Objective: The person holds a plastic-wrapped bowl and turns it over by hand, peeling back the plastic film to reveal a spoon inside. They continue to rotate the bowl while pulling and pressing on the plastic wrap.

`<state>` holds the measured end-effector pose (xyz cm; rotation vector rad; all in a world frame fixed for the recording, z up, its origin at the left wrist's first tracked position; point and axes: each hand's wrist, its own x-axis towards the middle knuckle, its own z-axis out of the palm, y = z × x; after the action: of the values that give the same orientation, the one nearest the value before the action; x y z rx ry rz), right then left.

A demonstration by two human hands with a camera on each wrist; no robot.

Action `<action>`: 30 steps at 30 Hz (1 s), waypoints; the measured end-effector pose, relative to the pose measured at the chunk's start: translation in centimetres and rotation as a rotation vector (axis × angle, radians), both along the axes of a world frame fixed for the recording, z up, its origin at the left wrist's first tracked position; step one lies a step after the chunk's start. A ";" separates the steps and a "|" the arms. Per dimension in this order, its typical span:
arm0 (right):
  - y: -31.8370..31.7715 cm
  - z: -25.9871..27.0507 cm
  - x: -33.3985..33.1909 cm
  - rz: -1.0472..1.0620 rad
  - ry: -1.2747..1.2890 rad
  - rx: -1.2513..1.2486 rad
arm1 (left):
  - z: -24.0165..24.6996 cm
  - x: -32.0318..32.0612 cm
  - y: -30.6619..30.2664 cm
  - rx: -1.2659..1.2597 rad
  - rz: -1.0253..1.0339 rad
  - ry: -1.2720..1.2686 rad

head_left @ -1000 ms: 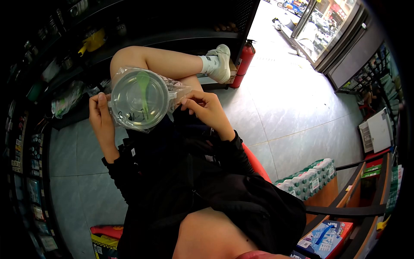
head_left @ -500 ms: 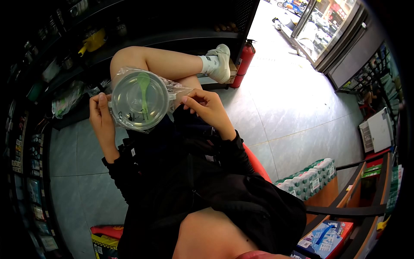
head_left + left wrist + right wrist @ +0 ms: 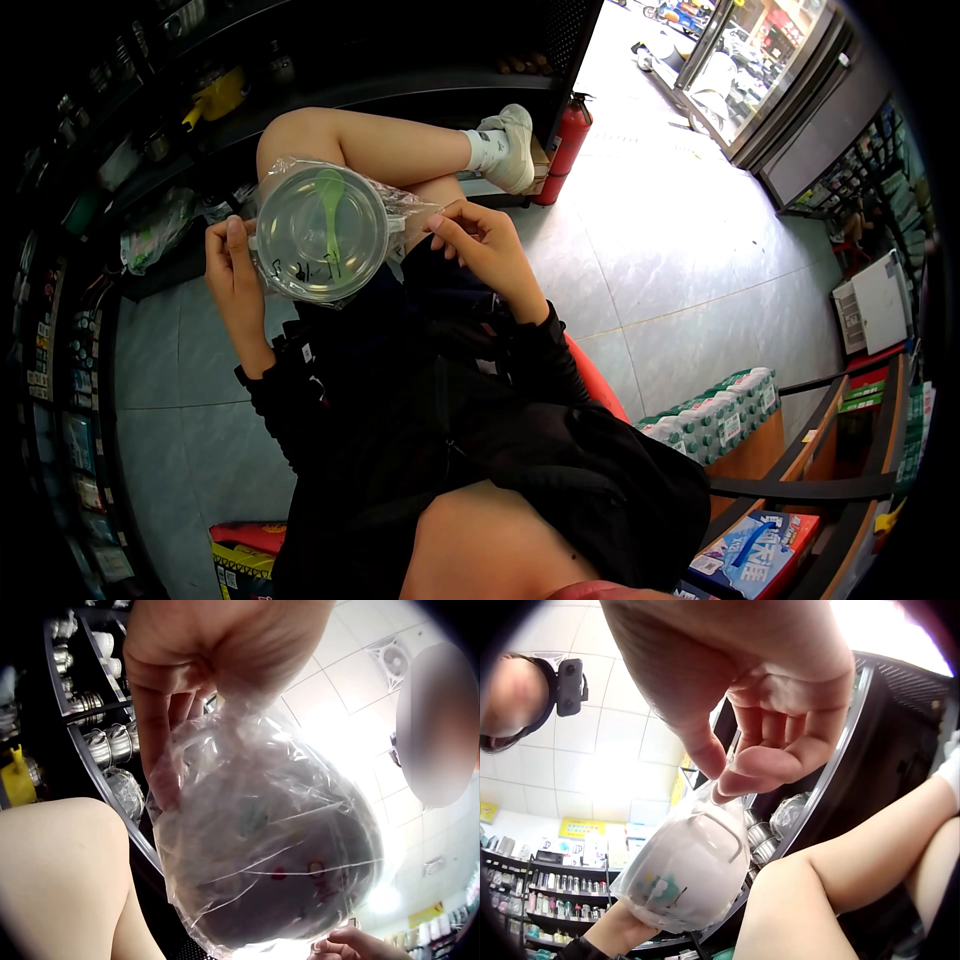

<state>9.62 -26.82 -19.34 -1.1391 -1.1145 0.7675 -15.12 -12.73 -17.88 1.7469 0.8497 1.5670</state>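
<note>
A round bowl with a clear lid sits inside a transparent plastic bag, a green spoon lying across its lid. My left hand grips the bowl's left side through the bag, thumb on top. On the other side, my right hand pinches the bag's gathered edge between thumb and fingertips. The right wrist view shows the bowl's pale side with a printed pattern and a handle under the plastic, below the pinching fingers.
Bare legs are crossed beneath the bowl. Dark shelves with metalware stand ahead, a red fire extinguisher at their end. Packed bottles and a wooden rack are at the right, beyond a red seat edge.
My right hand has shifted slightly to the right, with the bag's edge still pinched. The bowl has moved very slightly left, and my left hand keeps its grip.
</note>
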 end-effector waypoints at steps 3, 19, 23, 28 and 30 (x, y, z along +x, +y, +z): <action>0.0 -0.1 0.2 -0.003 0.000 -0.001 | 0.1 -0.1 -0.2 -0.033 0.012 0.018; 0.0 -0.6 0.3 -0.023 0.004 0.004 | 0.0 0.1 -0.1 -0.002 0.018 0.032; -0.1 -0.5 0.3 -0.033 -0.002 0.004 | 0.0 0.2 -0.1 0.007 0.001 0.011; 0.3 -0.9 0.6 -0.032 0.002 -0.021 | -0.1 0.1 -0.1 0.008 -0.007 0.012; 0.4 -0.9 0.7 -0.028 0.021 -0.032 | -0.1 0.0 0.0 -0.012 -0.009 0.016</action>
<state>10.36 -26.45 -20.27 -1.1691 -1.0698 0.7763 -15.11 -12.77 -17.98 1.7549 0.8557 1.5410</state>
